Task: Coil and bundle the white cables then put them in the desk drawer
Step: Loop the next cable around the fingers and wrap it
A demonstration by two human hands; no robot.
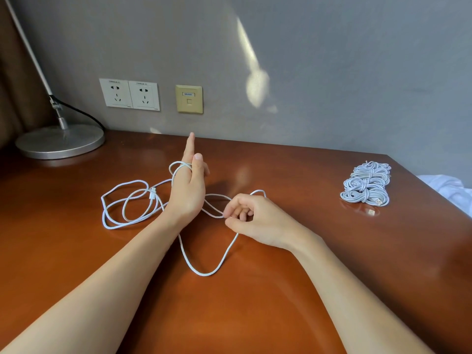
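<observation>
Bright, even daylight, all sharp: a sun streak (251, 62) slants across the far wall (357, 72), the glossy bench (281, 302) shows pale sheen, the left hand (187, 194) casts a soft shadow rightward, and the scene's edges bow.

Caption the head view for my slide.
Left hand, upright, carries loops of long white cable; right hand pinches its slack over the brown wooden desk; coiled white cable bundles lie right.

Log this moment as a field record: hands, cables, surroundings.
left hand: upright, fingers straight, loose cable looped round it
right hand: pinches the loose cable
loose cable: mostly sprawled on the desk
coiled bundles: stacked at the desk's right, untouched
lamp base: far left
</observation>
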